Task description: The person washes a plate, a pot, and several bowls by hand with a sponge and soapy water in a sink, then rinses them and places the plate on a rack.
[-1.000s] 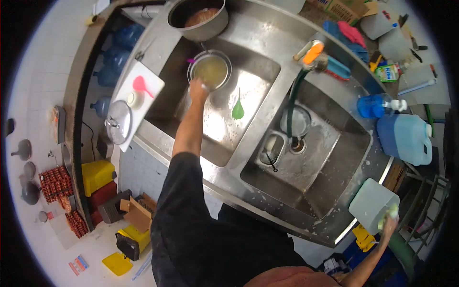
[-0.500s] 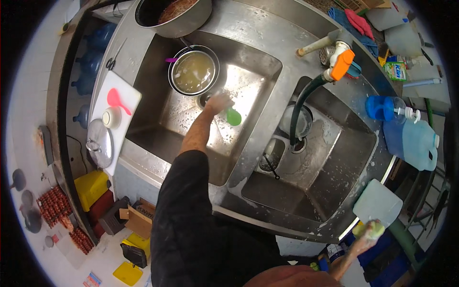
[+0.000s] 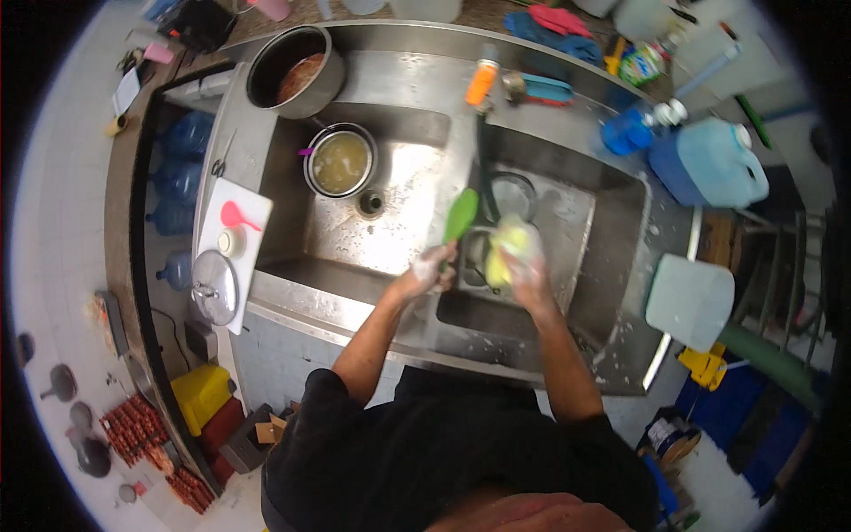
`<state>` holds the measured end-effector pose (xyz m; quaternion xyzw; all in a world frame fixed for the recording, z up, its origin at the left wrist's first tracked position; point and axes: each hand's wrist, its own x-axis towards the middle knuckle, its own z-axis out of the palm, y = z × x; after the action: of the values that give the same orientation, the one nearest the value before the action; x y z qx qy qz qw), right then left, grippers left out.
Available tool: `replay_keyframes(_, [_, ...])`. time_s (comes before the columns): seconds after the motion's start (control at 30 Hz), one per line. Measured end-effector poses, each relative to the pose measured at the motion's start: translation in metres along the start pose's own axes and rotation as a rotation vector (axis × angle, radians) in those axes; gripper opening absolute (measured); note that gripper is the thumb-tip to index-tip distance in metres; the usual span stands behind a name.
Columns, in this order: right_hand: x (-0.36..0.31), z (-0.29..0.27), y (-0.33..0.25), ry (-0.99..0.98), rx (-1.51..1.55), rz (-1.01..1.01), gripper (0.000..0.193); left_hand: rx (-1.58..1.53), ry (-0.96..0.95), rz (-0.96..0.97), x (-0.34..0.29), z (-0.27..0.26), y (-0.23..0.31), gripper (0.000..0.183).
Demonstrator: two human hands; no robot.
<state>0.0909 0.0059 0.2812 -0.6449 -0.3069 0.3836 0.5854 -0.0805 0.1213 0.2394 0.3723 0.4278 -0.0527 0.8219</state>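
- Over the strip between two sink basins, the left hand (image 3: 427,273) had its fingers wrapped around the handle of a green spoon (image 3: 462,213), head pointing up and away from the body. White suds on the skin, btw.
- Just right of that, the right hand (image 3: 529,279) was gripping a yellow-green sponge (image 3: 508,244), pretty motion-blurred and foamy. Sponge and spoon were near each other but apart.
- Between and slightly below the hands' line of reach sat a small metal container (image 3: 476,248), partly hidden, so no clue what was in it.
- Straight ahead of the right hand, a round container (image 3: 511,197) stood in the right basin (image 3: 607,230), with a dark hose (image 3: 483,168) hanging down beside it from the orange-handled tap (image 3: 481,82).
- Ahead and left of the left hand, a metal pot (image 3: 340,162) of cloudy yellowish liquid sat in the left basin (image 3: 355,239), near the drain (image 3: 370,204).
- Farther out that way, a big pot (image 3: 329,89) with something reddish inside.
- Well left of the left hand, a white board (image 3: 255,202) carried a pink spoon (image 3: 235,215), a little white cup (image 3: 230,242) and a metal lid (image 3: 215,285).
- Off to the right hand's right: a pale plastic tub (image 3: 691,301), and beyond it a jug of blue liquid (image 3: 705,164).
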Motion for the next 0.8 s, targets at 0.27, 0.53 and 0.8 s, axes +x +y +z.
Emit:
replay_keyframes(0.27, [0.040, -0.060, 0.080, 0.111, 0.009, -0.093, 0.024, 0.035, -0.276, -0.010, 0.061, 0.112, -0.031, 0.058])
replay_keyframes(0.53, [0.022, -0.121, 0.107, 0.454, -0.770, -0.089, 0.026, 0.847, 0.368, 0.786, 0.116, 0.163, -0.073, 0.036])
replay_keyframes(0.8, [-0.030, -0.139, 0.103, 0.126, -0.706, -0.609, 0.043, -0.267, -0.111, -0.124, 0.088, 0.193, -0.055, 0.089])
